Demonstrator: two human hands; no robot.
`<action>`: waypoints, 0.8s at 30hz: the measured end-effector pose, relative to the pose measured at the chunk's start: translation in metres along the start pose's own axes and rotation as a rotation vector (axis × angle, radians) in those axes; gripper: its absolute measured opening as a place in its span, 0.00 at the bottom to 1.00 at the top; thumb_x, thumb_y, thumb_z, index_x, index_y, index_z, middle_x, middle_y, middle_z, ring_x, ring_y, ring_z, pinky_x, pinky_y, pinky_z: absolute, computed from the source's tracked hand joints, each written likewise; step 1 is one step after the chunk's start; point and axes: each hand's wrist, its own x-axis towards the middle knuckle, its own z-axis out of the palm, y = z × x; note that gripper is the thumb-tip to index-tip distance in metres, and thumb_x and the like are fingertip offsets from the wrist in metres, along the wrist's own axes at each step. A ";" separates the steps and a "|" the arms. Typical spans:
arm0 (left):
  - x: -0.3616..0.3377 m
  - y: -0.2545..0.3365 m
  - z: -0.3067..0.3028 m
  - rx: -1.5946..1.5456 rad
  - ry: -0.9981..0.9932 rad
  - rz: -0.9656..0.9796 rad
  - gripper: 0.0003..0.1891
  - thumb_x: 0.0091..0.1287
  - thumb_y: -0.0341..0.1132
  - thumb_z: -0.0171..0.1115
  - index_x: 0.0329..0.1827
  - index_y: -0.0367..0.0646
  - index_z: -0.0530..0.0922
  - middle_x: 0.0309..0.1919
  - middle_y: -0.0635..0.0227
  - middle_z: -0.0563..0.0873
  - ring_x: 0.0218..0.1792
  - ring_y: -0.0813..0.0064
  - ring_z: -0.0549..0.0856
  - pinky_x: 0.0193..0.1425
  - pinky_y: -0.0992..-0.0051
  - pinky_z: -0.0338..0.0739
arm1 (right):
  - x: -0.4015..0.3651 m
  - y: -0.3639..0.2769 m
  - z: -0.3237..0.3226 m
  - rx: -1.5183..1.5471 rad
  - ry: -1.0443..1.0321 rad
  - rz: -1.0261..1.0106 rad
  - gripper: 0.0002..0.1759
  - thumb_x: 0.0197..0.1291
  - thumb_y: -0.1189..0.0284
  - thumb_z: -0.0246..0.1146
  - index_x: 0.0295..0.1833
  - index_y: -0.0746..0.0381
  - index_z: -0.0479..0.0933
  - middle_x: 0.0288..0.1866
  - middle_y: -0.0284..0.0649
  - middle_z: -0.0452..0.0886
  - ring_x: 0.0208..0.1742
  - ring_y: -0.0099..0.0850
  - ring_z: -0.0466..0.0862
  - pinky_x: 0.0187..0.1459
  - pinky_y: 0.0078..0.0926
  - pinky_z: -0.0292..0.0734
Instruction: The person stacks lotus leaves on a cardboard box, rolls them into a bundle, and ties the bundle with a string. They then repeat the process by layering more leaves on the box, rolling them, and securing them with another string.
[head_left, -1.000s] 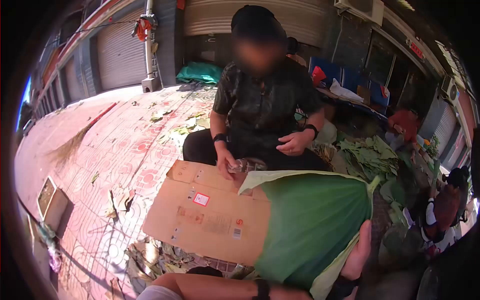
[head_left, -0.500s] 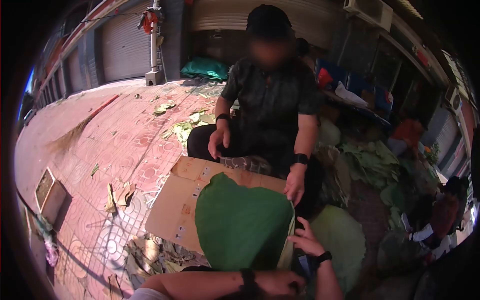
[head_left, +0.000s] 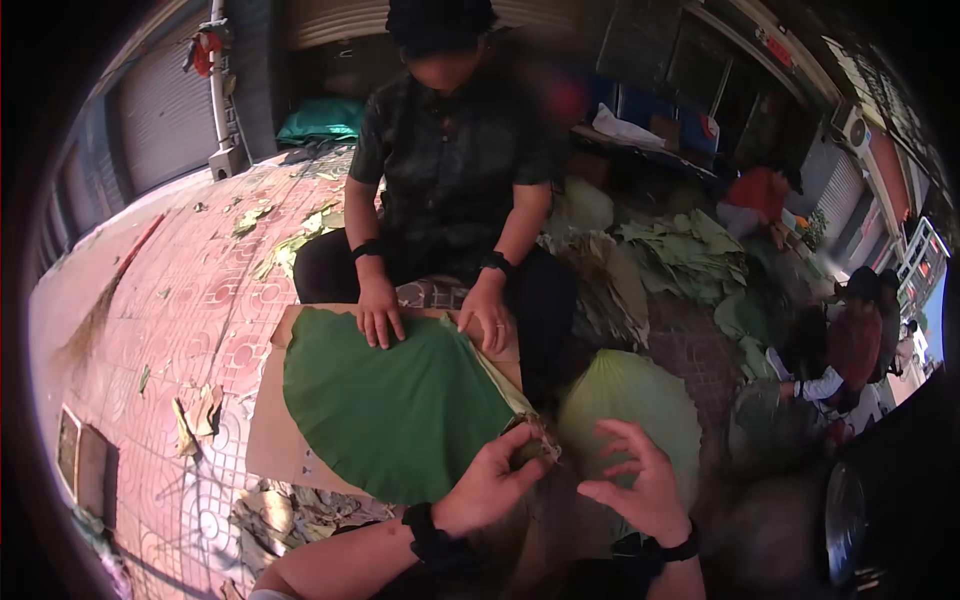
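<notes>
A large folded green leaf [head_left: 390, 400] lies on a flattened cardboard sheet [head_left: 265, 440]. My left hand [head_left: 495, 475] pinches a crumpled brownish piece [head_left: 540, 438] at the leaf's lower right corner, thumb and fingers round it. To its right, my right hand [head_left: 640, 480] hangs apart from the leaf, fingers spread and curved, holding nothing. Across the cardboard sits a person in a dark shirt [head_left: 455, 150], with both hands resting on the leaf's upper part and edge.
Beside my right hand lies a pale green leaf [head_left: 630, 410]. Leaf piles [head_left: 690, 255] stand farther right. Dry leaves [head_left: 290, 520] lie below the cardboard. A planter box [head_left: 85, 460] is at the far left. Other people [head_left: 850, 340] sit at the right.
The leaf now lies turned and farther left. My left hand has come up to its corner and grips the crumpled piece. My right hand is off the leaf's edge. The person's hands have come down onto the leaf.
</notes>
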 end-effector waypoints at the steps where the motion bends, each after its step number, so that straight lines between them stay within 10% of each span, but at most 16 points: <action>1: 0.000 0.000 0.005 -0.018 -0.029 -0.018 0.15 0.69 0.27 0.57 0.58 0.36 0.73 0.46 0.70 0.81 0.50 0.83 0.77 0.57 0.79 0.72 | -0.002 0.003 0.012 -0.021 0.020 -0.074 0.36 0.52 0.60 0.74 0.62 0.65 0.70 0.50 0.44 0.82 0.51 0.32 0.83 0.49 0.29 0.78; 5: 0.006 0.002 0.024 -0.070 -0.102 -0.073 0.18 0.70 0.25 0.57 0.63 0.38 0.71 0.50 0.71 0.80 0.52 0.83 0.77 0.59 0.80 0.71 | -0.002 0.019 0.011 -0.009 -0.059 -0.077 0.45 0.50 0.57 0.75 0.69 0.66 0.64 0.54 0.47 0.81 0.56 0.36 0.81 0.56 0.33 0.76; 10: 0.013 -0.005 0.035 -0.079 -0.115 -0.023 0.25 0.70 0.24 0.57 0.70 0.40 0.65 0.60 0.68 0.76 0.59 0.82 0.74 0.65 0.79 0.68 | -0.009 0.051 -0.002 0.298 0.075 0.058 0.17 0.70 0.65 0.57 0.54 0.68 0.77 0.45 0.33 0.83 0.47 0.19 0.78 0.52 0.21 0.72; 15: 0.020 -0.011 0.033 -0.043 0.106 0.025 0.32 0.70 0.25 0.56 0.75 0.36 0.55 0.62 0.61 0.75 0.63 0.74 0.71 0.70 0.75 0.61 | -0.013 0.066 -0.033 0.564 0.302 0.123 0.14 0.71 0.66 0.57 0.47 0.66 0.78 0.42 0.32 0.82 0.43 0.18 0.78 0.49 0.21 0.74; 20: 0.024 0.004 0.004 -0.251 0.244 -0.052 0.12 0.69 0.29 0.58 0.54 0.41 0.73 0.45 0.68 0.83 0.46 0.78 0.82 0.56 0.75 0.75 | -0.021 0.062 -0.078 0.890 0.558 0.172 0.14 0.67 0.71 0.58 0.55 0.65 0.75 0.51 0.36 0.82 0.51 0.27 0.81 0.54 0.26 0.75; 24: 0.014 0.032 -0.022 -0.384 0.334 0.011 0.13 0.69 0.31 0.57 0.55 0.42 0.73 0.48 0.67 0.83 0.48 0.74 0.83 0.57 0.71 0.76 | -0.025 0.072 -0.091 0.861 0.683 0.175 0.16 0.66 0.71 0.60 0.57 0.65 0.73 0.53 0.35 0.80 0.52 0.26 0.80 0.53 0.25 0.75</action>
